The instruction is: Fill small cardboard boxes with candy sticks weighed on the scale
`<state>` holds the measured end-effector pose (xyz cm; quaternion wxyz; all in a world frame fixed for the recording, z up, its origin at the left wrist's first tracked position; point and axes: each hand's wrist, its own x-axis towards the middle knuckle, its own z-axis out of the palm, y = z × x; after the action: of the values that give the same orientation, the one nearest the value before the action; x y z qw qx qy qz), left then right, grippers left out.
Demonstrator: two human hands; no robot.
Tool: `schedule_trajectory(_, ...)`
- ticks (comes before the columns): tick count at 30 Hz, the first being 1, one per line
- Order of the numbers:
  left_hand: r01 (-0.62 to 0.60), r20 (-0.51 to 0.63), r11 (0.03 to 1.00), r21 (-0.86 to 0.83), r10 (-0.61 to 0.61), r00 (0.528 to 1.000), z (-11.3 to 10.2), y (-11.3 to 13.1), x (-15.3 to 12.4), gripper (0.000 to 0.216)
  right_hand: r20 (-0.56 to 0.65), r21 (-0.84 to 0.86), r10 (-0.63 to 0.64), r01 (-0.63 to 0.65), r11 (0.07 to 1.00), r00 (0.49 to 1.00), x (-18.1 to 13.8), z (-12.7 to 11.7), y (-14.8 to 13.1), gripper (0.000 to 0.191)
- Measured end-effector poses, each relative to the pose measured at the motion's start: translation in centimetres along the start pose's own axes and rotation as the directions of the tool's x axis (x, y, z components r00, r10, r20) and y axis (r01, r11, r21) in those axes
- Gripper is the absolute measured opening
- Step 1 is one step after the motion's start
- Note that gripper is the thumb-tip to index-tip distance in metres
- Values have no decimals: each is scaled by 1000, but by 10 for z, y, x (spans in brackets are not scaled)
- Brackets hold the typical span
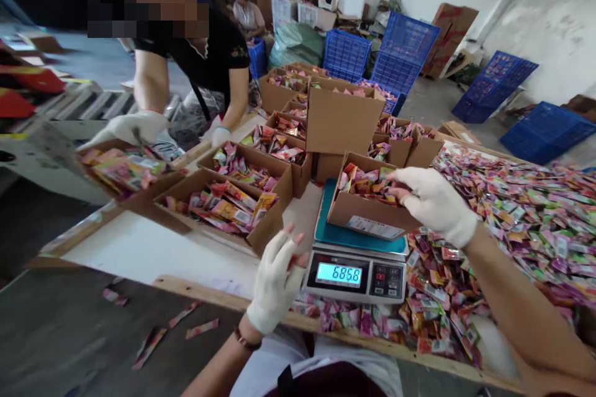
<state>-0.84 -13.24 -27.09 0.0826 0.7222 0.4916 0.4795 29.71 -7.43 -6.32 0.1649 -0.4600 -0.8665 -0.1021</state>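
A small cardboard box full of colourful sachets sits tilted on the teal pan of a digital scale reading 686.8. My right hand, in a white glove, grips the box's right rim with curled fingers. My left hand, also gloved, hovers just left of the scale with fingers spread and holds nothing. A large heap of loose sachets covers the table to the right.
Several open boxes of sachets stand on the white table behind and left of the scale. A person in black across the table holds a filled box with gloved hands. Blue crates and cartons stand behind. Stray sachets lie on the floor.
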Motion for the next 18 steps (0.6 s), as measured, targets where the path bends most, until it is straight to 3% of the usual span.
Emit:
schedule_trajectory(2, -53, -10, 996, -74, 52, 999, -4, 23, 38, 37, 7, 40, -75, 75, 996, 997, 34, 12, -4, 38)
schedule_trajectory(5, -97, -51, 982, -161, 90, 995, -6, 48, 84, 37, 77, -81, -126, 132, 988, 989, 76, 35, -8, 40)
schedule_trajectory(8, -82, -57, 974, -213, 71, 996, -3, 57, 99, 34, 99, -157, -174, 188, 970, 980, 87, 35, -5, 32)
schedule_trajectory(11, -42, -8, 978, -206, 41, 999, -4, 51, 79, 33, -77, -111, -161, 151, 982, 984, 57, 5, 13, 32)
schedule_trajectory(14, 9, -2, 993, -117, -9, 1000, -19, 38, 36, 30, -334, -179, 5, -69, 982, 943, -2, -42, 48, 25)
schedule_trajectory(16, 8, -61, 1000, 14, -7, 998, -38, 27, 9, 29, -472, -353, 91, -282, 892, 877, -44, -67, 74, 27)
schedule_trajectory(18, -29, -160, 984, 175, 57, 985, -59, 12, -5, 37, -508, -444, 172, -427, 787, 844, -79, -82, 91, 42)
